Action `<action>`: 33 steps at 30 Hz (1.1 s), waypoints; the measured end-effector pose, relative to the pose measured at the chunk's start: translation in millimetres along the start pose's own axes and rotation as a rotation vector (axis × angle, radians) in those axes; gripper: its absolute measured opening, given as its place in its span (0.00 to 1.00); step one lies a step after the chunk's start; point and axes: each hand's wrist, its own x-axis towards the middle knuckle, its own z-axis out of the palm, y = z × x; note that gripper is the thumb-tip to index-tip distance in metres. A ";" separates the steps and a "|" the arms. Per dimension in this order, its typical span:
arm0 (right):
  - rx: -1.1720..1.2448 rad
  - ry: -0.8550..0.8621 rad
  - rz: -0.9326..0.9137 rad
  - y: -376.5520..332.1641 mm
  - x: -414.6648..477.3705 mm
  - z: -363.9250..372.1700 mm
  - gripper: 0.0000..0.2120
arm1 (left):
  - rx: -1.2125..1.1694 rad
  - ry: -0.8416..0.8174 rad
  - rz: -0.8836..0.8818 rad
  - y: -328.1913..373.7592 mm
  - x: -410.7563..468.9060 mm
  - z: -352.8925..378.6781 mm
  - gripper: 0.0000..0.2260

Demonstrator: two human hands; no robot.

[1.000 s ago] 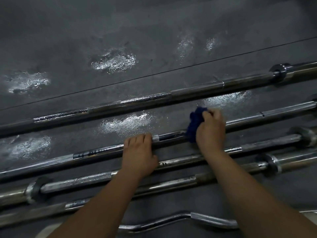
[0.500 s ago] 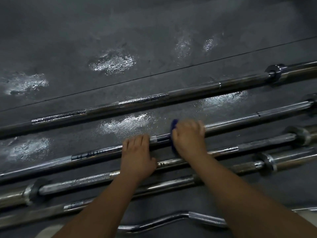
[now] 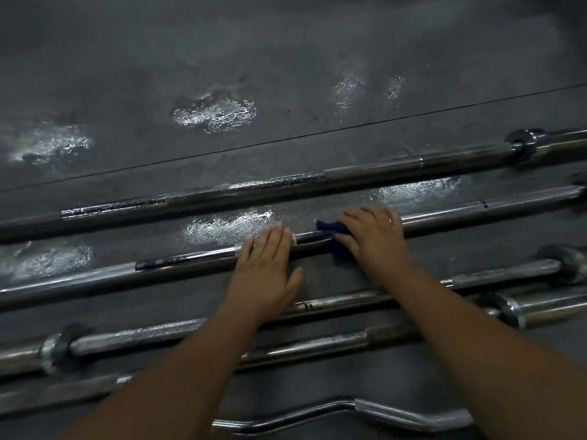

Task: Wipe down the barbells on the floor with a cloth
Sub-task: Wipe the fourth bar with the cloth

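Wet dark floor (image 3: 286,52); left hand (image 3: 265,269) flat on barbell (image 3: 190,258), right hand (image 3: 374,239) gripping blue cloth (image 3: 340,254); no legible markings.

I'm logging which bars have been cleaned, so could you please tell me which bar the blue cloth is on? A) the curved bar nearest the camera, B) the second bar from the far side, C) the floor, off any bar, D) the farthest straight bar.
B: the right hand presses the blue cloth onto the second bar, which the left hand steadies.

Right hand (image 3: 376,238) presses blue cloth (image 3: 340,249) on barbell (image 3: 476,211) (left hand (image 3: 265,268) steadying).
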 end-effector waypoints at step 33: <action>1.428 0.416 1.311 -66.2 22.7 -0.3 0.13 | -0.035 0.109 -0.163 -8.9 7.1 -17.7 0.35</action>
